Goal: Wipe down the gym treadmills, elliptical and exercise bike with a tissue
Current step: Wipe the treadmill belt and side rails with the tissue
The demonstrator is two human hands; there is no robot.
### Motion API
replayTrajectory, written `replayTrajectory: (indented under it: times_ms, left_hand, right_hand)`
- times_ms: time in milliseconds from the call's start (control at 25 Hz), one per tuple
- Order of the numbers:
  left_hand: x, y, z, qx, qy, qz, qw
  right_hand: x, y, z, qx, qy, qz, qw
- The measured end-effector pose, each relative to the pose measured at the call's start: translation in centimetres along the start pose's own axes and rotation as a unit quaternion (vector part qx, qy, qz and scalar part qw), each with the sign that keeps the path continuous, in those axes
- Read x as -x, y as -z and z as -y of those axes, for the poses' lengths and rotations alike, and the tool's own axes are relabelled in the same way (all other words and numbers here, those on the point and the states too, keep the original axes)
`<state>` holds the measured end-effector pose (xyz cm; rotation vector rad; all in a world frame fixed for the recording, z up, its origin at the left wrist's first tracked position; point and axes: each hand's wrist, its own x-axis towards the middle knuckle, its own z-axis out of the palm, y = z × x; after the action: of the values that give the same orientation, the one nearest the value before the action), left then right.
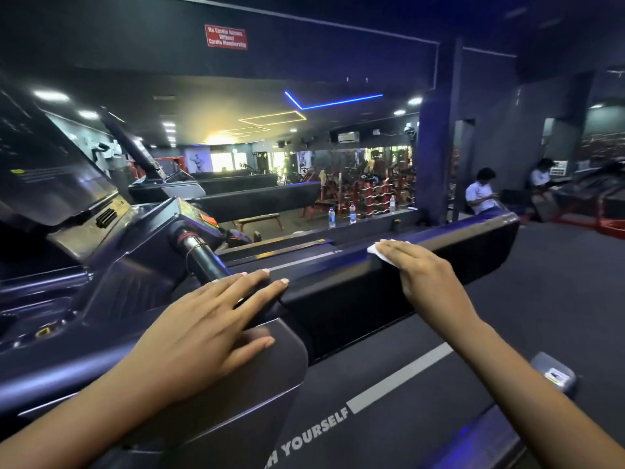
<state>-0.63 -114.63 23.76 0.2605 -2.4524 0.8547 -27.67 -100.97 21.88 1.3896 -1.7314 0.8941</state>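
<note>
The right hand (422,272) is lying flat, fingers straight and together, pressing a white tissue (378,252) onto the top of the treadmill's side rail (473,236), at about 4 o'clock from centre. Only the tissue's edge is showing past the fingertips. The left hand (203,330) is resting open at 7 o'clock, fingers spread, on the same rail's grey cover (263,394), holding nothing. A handlebar (203,258) is sticking out just beyond its fingertips. The belt (389,384) is running below at 5 o'clock. The console (50,170) is standing at 9 o'clock. Water bottles (331,216) are standing at 11 o'clock from the tissue. A red sign (226,36) is hanging at 11 o'clock.
</note>
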Motion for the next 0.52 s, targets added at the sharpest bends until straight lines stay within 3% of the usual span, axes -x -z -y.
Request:
replayTrajectory:
  times_ms: [80,240,520]
  left_hand:
    - [-1.2,-0.1,-0.4,0.006,-0.012,0.003,1.000]
    - [-1.9,-1.0,-0.5,-0.010,-0.044,0.016,0.999]
    - [-1.8,-1.0,-0.5,-0.004,-0.038,0.018,0.999]
  right_hand:
    - [-1.0,-0.1,1.5,-0.032,0.050,0.009,0.998]
    - [-1.1,-1.9,4.2,-0.080,0.145,0.107,0.980]
    - [-1.8,-1.6,-4.0,-0.023,0.015,0.148,0.989]
